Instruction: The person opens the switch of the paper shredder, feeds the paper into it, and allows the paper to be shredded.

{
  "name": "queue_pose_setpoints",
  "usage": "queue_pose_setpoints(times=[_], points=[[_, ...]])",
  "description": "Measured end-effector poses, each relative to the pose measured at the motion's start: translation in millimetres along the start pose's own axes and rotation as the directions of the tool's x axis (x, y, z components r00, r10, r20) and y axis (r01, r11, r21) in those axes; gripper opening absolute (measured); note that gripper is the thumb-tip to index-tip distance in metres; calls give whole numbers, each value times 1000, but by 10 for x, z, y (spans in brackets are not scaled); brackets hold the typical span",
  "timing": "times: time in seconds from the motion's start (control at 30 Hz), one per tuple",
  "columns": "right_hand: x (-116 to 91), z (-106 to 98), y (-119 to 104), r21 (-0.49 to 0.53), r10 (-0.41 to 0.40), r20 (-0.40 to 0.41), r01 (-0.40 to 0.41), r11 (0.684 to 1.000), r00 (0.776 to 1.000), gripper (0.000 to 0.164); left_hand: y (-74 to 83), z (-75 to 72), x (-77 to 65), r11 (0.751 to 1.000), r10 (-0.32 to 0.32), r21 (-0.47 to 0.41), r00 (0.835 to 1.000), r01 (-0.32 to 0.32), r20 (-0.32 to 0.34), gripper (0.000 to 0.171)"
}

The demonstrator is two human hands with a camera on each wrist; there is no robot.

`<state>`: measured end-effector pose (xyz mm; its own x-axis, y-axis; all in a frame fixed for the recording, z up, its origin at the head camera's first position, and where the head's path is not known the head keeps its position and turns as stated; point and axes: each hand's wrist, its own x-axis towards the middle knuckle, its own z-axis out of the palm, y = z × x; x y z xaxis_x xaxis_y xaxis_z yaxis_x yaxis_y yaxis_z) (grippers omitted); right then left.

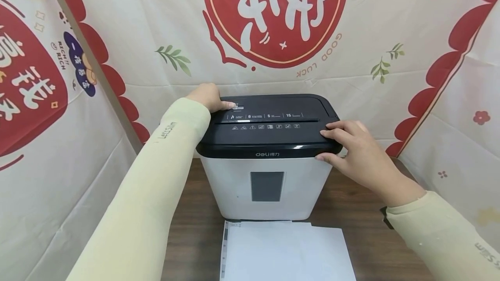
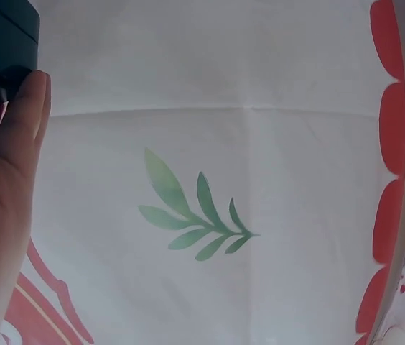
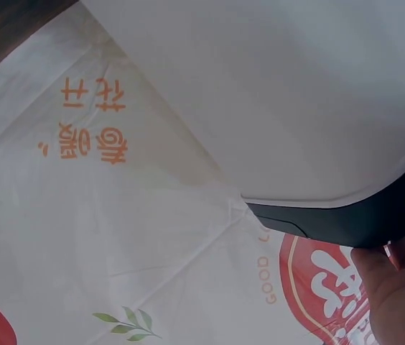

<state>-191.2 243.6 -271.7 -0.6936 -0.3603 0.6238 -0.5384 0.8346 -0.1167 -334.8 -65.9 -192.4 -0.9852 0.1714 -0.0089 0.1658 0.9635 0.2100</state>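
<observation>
A paper shredder (image 1: 230, 185) with a white body, a dark front window and a black lid (image 1: 265, 138) stands upright in the middle of the head view. My left hand (image 1: 208, 97) grips the lid's rear left corner, thumb laid on top by a small switch (image 1: 238, 107), other fingers hidden behind the edge. In the left wrist view, that hand (image 2: 8, 172) reaches up to the dark lid corner. At the front right corner, my right hand (image 1: 357, 153) holds the lid between fingers on top and a thumb at the front edge. The lid's narrow feed slot (image 1: 269, 121) lies between both hands.
White paper sheets (image 1: 287, 255) lie stacked on the brown wooden table (image 1: 187, 237), right in front of the shredder. Printed cloth (image 1: 148, 21) with red and white designs hangs close behind the shredder and along both sides.
</observation>
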Motion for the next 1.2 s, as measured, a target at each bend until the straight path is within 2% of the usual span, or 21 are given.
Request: queue_pose_setpoints(times=[0.37,0.7,1.0,1.2], points=[[-12,17,21,-4,-1,-8,1,1000,1000,56,50,27,41,998,-16,59,1000,16,1,55],[-17,24,12,-9,9,-14,-9,1000,1000,57,14,47,155,989,18,148,1000,-21,16,61],[3,8,3,-12,-15,-49,15,1000,999,57,77,28,93,982,48,181,999,-44,-14,59],[0,26,8,-8,-19,-49,19,1000,999,57,112,21,54,982,47,183,999,-45,-5,61]])
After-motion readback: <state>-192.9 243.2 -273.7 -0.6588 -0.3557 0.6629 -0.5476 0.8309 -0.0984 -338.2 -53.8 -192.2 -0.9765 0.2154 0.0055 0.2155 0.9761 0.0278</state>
